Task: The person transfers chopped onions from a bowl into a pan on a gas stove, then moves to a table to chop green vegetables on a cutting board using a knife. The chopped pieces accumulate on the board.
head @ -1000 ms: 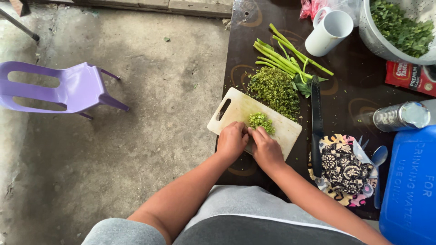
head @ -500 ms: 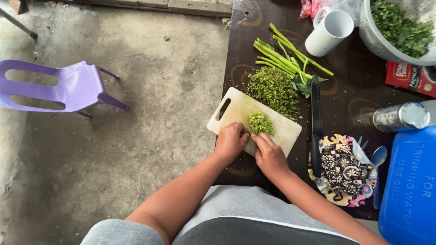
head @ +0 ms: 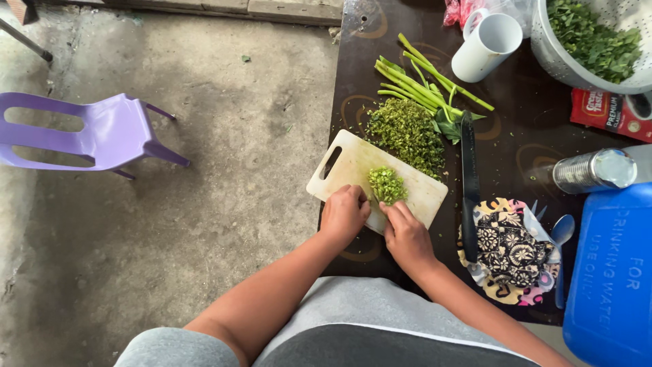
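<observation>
A pale cutting board [head: 353, 163] lies at the near left edge of a dark table [head: 523, 143]. A small pile of chopped greens [head: 387, 184] sits in the board's middle. My left hand [head: 344, 214] rests on the board's near edge with its fingers curled under; whatever is in them is hidden. My right hand [head: 406, 234] is beside it, fingers stretched forward, their tips touching the small pile. A bigger heap of chopped greens [head: 407, 130] lies past the board, and green stalks [head: 424, 83] lie behind it. A long dark knife [head: 468, 183] lies on the table right of the board, untouched.
A white mug [head: 487, 46], a colander of leaves [head: 591, 41], a red packet [head: 608, 112], a metal can [head: 591, 170], a blue water jug [head: 611, 272] and a patterned cloth [head: 509, 248] crowd the table's right side. A purple plastic chair [head: 88, 132] stands on the concrete floor at left.
Both hands have drawn back a little toward me along the board, so more of the small green pile shows. Nothing else has moved.
</observation>
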